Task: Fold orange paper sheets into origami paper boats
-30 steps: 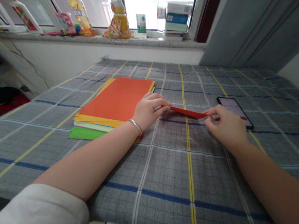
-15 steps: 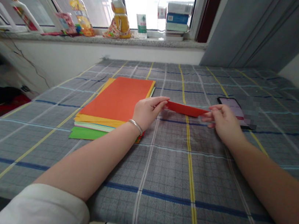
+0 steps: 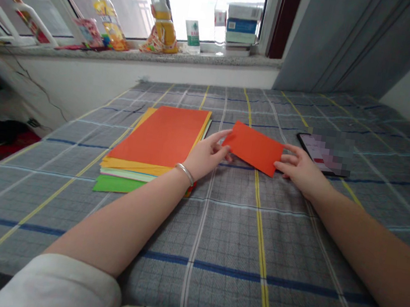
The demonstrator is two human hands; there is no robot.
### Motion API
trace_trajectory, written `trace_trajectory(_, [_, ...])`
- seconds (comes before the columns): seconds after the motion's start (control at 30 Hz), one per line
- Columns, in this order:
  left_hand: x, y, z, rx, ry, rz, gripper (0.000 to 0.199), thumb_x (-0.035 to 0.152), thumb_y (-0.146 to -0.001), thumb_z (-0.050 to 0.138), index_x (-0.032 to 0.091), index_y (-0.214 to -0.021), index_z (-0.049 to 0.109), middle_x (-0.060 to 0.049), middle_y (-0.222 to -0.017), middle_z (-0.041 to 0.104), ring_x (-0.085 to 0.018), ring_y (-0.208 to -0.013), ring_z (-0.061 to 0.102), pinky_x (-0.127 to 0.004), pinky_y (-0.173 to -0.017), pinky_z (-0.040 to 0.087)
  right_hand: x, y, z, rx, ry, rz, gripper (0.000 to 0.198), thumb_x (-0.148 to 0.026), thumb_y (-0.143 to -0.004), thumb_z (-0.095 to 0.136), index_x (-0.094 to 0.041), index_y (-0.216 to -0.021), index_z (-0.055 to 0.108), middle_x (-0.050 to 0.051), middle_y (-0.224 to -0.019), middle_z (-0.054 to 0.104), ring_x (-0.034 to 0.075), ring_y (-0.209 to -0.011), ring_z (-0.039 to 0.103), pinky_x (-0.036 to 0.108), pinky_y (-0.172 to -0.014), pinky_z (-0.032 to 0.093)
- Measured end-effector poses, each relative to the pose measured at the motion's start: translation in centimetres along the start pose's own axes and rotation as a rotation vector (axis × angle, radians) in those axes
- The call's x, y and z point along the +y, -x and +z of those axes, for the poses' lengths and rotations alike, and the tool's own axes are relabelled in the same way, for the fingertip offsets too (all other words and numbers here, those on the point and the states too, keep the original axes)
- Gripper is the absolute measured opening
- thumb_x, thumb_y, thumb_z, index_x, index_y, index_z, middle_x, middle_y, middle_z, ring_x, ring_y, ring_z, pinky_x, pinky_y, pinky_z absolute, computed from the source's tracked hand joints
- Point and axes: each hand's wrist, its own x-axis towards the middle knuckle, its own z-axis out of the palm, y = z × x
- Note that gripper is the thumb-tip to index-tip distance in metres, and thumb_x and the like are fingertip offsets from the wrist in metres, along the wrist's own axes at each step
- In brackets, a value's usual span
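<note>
A small rectangular piece of orange-red paper point(image 3: 254, 148) is held between my two hands above the checked cloth, its broad face towards me and slightly tilted. My left hand point(image 3: 211, 152), with a silver bangle at the wrist, grips its left edge between thumb and fingers. At the right edge, the fingertips and thumb of my right hand point(image 3: 299, 172) close on the paper. Left of it lies a stack of coloured paper sheets point(image 3: 162, 135), orange on top, with yellow, white and green edges showing below. My left wrist and forearm pass over the stack's near right corner.
A phone point(image 3: 315, 151) lies behind my right hand, partly blurred out. The grey checked tablecloth point(image 3: 231, 238) covers the table. On the windowsill point(image 3: 203, 57) stand bottles, a green-and-white tube point(image 3: 193, 35) and stacked boxes point(image 3: 242, 24). A grey curtain point(image 3: 338, 45) hangs at right.
The orange-red paper has turned from a narrow, nearly edge-on strip to showing its broad face. Both hands have shifted slightly with it and still hold its ends.
</note>
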Motion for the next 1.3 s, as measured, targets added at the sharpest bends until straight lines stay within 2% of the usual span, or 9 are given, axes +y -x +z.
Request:
trace_trajectory(0.17, [-0.8, -0.6, -0.1, -0.009, -0.186, -0.162, 0.046, 0.028, -0.094, 0.054, 0.015, -0.138, 0.057, 0.000, -0.066, 0.068, -0.016, -0.063, 0.067, -0.029, -0.066, 0.054, -0.5, 0.3, 0.1, 0.039, -0.012, 0.036, 0.077, -0.026, -0.075, 0.070, -0.020, -0.147, 0.042, 0.009, -0.097, 0.078, 0.025, -0.085, 0.074, 0.027, -0.050, 0.050])
trace_trajectory(0.3, [-0.8, -0.7, -0.2, 0.133, -0.581, -0.107, 0.045, 0.027, -0.089, 0.061, 0.014, -0.132, 0.062, -0.013, -0.107, 0.073, -0.028, -0.105, 0.067, -0.046, -0.097, 0.052, -0.9, 0.4, 0.2, -0.037, 0.082, 0.032, 0.054, -0.027, -0.082, 0.066, -0.019, -0.133, 0.053, 0.010, -0.096, 0.078, 0.025, -0.089, 0.074, 0.030, -0.058, 0.054])
trace_trajectory(0.43, [-0.8, -0.6, 0.2, -0.055, -0.769, -0.075, 0.044, 0.029, -0.092, 0.060, 0.015, -0.133, 0.061, -0.017, -0.130, 0.067, -0.034, -0.125, 0.060, -0.057, -0.110, 0.040, -0.2, 0.2, 0.4, -0.059, 0.226, -0.111, 0.042, -0.025, -0.077, 0.071, -0.020, -0.118, 0.061, 0.008, -0.094, 0.076, 0.021, -0.081, 0.073, 0.037, -0.075, 0.058])
trace_trajectory(0.6, [-1.5, -0.7, 0.5, 0.003, -0.537, -0.043, 0.038, 0.023, -0.086, 0.065, 0.018, -0.123, 0.064, -0.010, -0.108, 0.075, -0.025, -0.102, 0.069, -0.043, -0.095, 0.052, 0.4, 0.1, 0.5, -0.032, 0.330, -0.210, 0.068, -0.027, -0.072, 0.075, -0.021, -0.137, 0.054, 0.006, -0.095, 0.073, 0.018, -0.066, 0.066, 0.037, -0.066, 0.057])
trace_trajectory(0.77, [-2.3, -1.1, 0.7, 0.155, -0.171, -0.158, 0.038, 0.015, -0.078, 0.068, 0.018, -0.116, 0.060, 0.001, -0.081, 0.069, -0.014, -0.076, 0.067, -0.032, -0.081, 0.055, 0.2, 0.0, 0.3, 0.049, 0.197, -0.276, 0.094, -0.023, -0.073, 0.070, -0.024, -0.157, 0.028, 0.001, -0.090, 0.073, 0.023, -0.087, 0.071, 0.042, -0.082, 0.058])
trace_trajectory(0.97, [-1.2, -0.9, 0.7, 0.099, 0.014, 0.028, 0.017, 0.013, -0.086, 0.053, 0.018, -0.097, 0.065, -0.008, -0.117, 0.069, -0.017, -0.105, 0.068, -0.035, -0.096, 0.055, 0.0, 0.1, 0.2, 0.061, 0.244, -0.365, 0.035, -0.020, -0.077, 0.064, -0.025, -0.111, 0.065, 0.008, -0.107, 0.073, 0.026, -0.099, 0.070, 0.048, -0.091, 0.056])
trace_trajectory(1.03, [-0.4, -0.5, 0.5, 0.072, -0.046, 0.127, 0.024, 0.019, -0.094, 0.046, 0.018, -0.100, 0.070, -0.009, -0.131, 0.065, -0.020, -0.126, 0.059, -0.038, -0.113, 0.045, 0.0, 0.3, 0.1, 0.079, 0.247, -0.397, 0.024, -0.020, -0.079, 0.063, -0.026, -0.102, 0.066, 0.008, -0.112, 0.073, 0.026, -0.102, 0.070, 0.048, -0.092, 0.056])
trace_trajectory(1.17, [0.6, 0.1, 0.2, -0.003, -0.096, 0.121, 0.054, 0.031, -0.107, 0.024, 0.019, -0.101, 0.076, -0.007, -0.113, 0.074, -0.019, -0.116, 0.065, -0.039, -0.111, 0.047, -0.3, 0.4, -0.6, 0.079, 0.307, -0.536, 0.009, -0.019, -0.078, 0.062, -0.027, -0.082, 0.066, 0.007, -0.102, 0.074, 0.027, -0.101, 0.070, 0.050, -0.094, 0.054])
trace_trajectory(1.3, [0.6, 0.3, 0.3, -0.029, -0.251, 0.169, 0.028, 0.024, -0.098, 0.051, 0.021, -0.114, 0.074, -0.007, -0.120, 0.072, -0.019, -0.114, 0.066, -0.037, -0.106, 0.052, -0.3, -0.2, -1.8, -0.077, 0.455, -0.640, 0.008, -0.020, -0.077, 0.063, -0.025, -0.078, 0.068, 0.007, -0.106, 0.075, 0.027, -0.103, 0.070, 0.050, -0.097, 0.052])
